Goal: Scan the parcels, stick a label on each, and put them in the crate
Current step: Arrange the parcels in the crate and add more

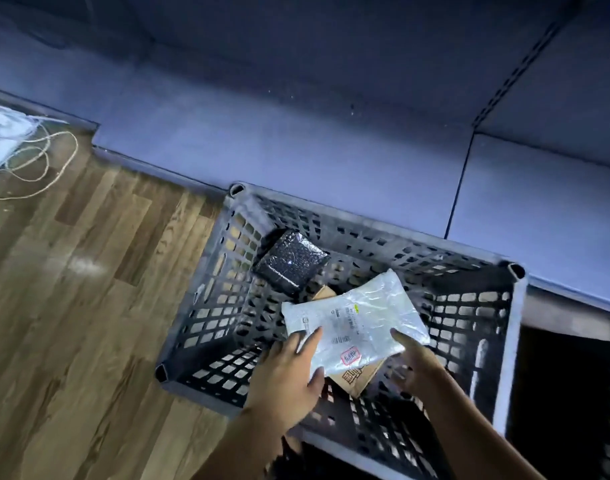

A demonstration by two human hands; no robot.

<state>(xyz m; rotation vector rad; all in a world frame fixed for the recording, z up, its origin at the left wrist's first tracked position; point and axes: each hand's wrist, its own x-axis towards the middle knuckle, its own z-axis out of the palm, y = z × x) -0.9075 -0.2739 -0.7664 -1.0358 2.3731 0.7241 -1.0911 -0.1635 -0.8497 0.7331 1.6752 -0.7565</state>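
White crinkled plastic mailer parcel (362, 317) laid in the dark slatted plastic crate (210, 296).
Marked with a printed label (345, 322) and a red-edged sticker (351, 355), it is rested on a brown cardboard box (355, 379) and touched by the straight, unclasped fingers of the left hand (286, 372) and right hand (417, 365); wood-patterned flooring (88, 306) and a bluish wall (296, 150) are seen around.

Inside the dark perforated plastic crate (365, 224), the left hand (289, 372) and right hand (416, 363) (fingers straight) flank a white plastic mailer parcel (360, 315).
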